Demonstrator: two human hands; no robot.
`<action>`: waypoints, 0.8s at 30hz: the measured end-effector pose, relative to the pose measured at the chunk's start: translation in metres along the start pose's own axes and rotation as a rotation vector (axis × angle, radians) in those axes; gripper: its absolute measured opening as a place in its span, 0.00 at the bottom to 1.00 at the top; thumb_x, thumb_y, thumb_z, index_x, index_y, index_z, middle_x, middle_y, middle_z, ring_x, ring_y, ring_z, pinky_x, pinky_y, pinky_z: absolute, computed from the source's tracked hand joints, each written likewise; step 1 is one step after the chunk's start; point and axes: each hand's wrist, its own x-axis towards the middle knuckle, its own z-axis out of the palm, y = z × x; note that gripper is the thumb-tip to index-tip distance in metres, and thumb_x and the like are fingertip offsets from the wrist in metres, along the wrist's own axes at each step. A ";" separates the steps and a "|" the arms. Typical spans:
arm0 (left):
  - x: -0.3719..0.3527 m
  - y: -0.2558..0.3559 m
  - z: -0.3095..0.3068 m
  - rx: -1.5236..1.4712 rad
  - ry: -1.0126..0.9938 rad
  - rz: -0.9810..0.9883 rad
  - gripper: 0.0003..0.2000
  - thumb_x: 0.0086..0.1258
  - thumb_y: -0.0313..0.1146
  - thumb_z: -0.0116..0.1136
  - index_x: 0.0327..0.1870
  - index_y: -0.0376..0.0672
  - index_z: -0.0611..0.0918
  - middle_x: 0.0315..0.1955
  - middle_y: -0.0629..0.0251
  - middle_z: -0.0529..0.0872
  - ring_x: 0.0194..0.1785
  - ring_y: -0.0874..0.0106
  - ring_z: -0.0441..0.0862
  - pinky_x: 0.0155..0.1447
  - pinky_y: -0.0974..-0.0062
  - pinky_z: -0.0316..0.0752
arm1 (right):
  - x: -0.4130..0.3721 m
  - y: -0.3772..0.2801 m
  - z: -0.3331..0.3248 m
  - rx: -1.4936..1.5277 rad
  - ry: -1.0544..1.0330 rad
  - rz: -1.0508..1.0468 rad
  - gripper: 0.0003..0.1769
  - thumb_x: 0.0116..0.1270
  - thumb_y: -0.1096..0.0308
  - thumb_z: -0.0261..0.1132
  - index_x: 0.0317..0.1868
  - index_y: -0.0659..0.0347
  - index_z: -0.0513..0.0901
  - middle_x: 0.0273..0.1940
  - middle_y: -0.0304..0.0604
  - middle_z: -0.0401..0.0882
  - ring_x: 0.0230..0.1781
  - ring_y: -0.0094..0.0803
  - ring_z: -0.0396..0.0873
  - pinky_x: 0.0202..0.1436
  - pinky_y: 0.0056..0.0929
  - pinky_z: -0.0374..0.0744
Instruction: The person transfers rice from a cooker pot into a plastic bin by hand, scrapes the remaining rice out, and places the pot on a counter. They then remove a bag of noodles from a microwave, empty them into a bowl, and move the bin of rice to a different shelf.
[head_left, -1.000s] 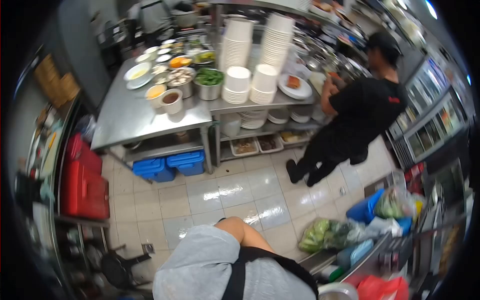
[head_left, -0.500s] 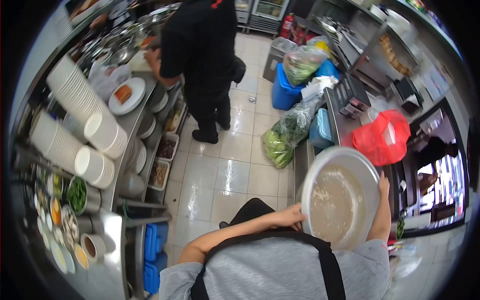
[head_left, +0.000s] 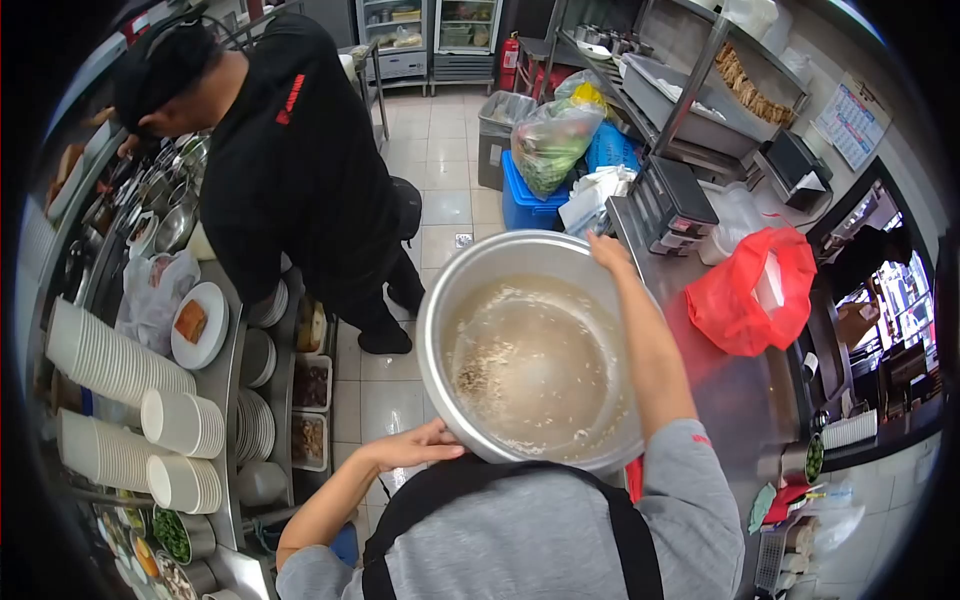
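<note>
Held in front of my chest is a large round metal pot [head_left: 432,350] of cloudy water [head_left: 540,330], with pale rice-like grains and a darker speckled patch in it. My left hand [head_left: 428,443] grips the pot at its lower left side, thumb near the rim. At the upper right, my right hand [head_left: 610,252] has its fingers closed on the rim. The pot's underside is hidden. On the steel counter to the right of my right arm sits a red plastic bag [head_left: 745,300].
A co-worker in black [head_left: 305,180] leans over the left counter. That counter bears stacked white bowls [head_left: 120,350] and a plate with orange-brown food [head_left: 200,345]. Ahead, a blue bin [head_left: 530,205] and a bag of greens [head_left: 560,145] stand on the tiled floor [head_left: 445,175].
The pot has come from my right side to the middle in front of me, both hands still on it. My view has shifted. The co-worker now bends further over the left counter.
</note>
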 end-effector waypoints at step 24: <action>0.513 0.356 -0.517 1.231 0.728 -0.184 0.29 0.67 0.54 0.38 0.55 0.35 0.67 0.50 0.42 0.72 0.52 0.46 0.72 0.55 0.55 0.68 | 0.501 -0.118 -0.037 0.150 0.064 -0.031 0.31 0.58 0.46 0.41 0.40 0.62 0.81 0.43 0.56 0.77 0.47 0.49 0.74 0.52 0.40 0.70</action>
